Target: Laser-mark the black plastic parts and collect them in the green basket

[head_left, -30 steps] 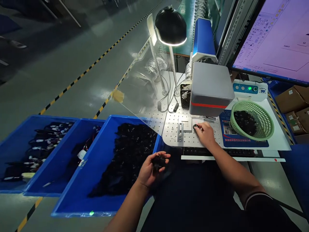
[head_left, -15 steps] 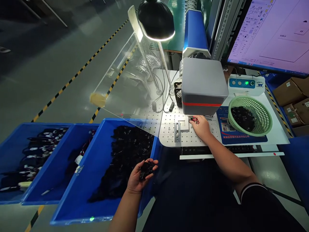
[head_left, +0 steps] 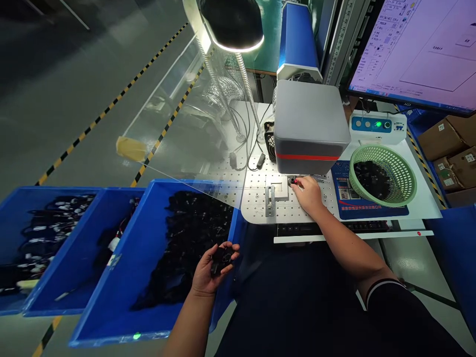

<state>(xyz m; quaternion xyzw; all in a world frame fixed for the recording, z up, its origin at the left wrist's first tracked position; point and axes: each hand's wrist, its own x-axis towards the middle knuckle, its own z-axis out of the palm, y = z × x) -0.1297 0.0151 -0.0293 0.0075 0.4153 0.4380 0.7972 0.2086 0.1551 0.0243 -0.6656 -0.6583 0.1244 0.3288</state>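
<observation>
Palm up, my left hand (head_left: 208,271) curls around several small black plastic parts (head_left: 222,259) above the right edge of a large blue bin (head_left: 122,297). My right hand (head_left: 309,195) reaches under the grey machine head (head_left: 311,121), its thumb and forefinger pinched on a small black part (head_left: 292,181) at a metal fixture (head_left: 279,188). A red glow shows at those fingertips. The fixture sits on a perforated metal plate (head_left: 256,208). Exactly how the part rests in it is hidden by my fingers.
A pile of black parts (head_left: 193,238) fills much of the large bin. On the right a green basket (head_left: 405,181) holds more black pieces. A clear acrylic sheet (head_left: 174,144) slants over the bench's left side, near a lamp (head_left: 234,25). A monitor (head_left: 416,49) hangs at upper right.
The whole view has shifted slightly left and up. My right hand stays at the fixture, and my left hand still holds the black parts.
</observation>
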